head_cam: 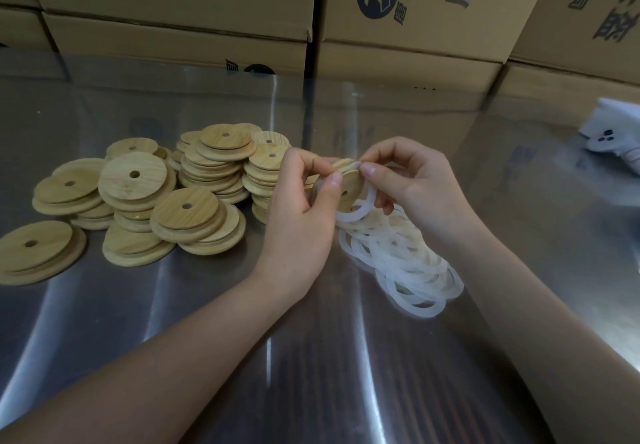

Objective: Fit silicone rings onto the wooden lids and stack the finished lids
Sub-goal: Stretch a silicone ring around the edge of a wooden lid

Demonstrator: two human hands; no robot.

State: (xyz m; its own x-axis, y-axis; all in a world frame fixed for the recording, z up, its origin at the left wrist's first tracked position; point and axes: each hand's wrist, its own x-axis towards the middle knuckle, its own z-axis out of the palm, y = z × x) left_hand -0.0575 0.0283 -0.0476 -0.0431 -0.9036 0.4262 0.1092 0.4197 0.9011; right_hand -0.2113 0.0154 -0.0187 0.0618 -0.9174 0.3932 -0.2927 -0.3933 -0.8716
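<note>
Both hands are raised just above the surface (311,357), holding one wooden lid (350,185) between them. The lid is a pale, grained disc with a small round hole near its middle, tilted up on edge. The left hand (301,208) grips its left rim with curled fingers, thumb pressed on the face. The right hand (419,183) pinches a silicone ring (362,208) against the lid's top edge. The ring is milky white and translucent, and it loops loosely round the lid's lower right side. Directly beneath the right hand lies a loose heap of rings (405,260). To the left of the left hand sit uneven stacks of lids (138,183), each with a stepped rim. Beyond the hands stand cardboard boxes (398,10), and far to the right lies a white object (613,135).
</note>
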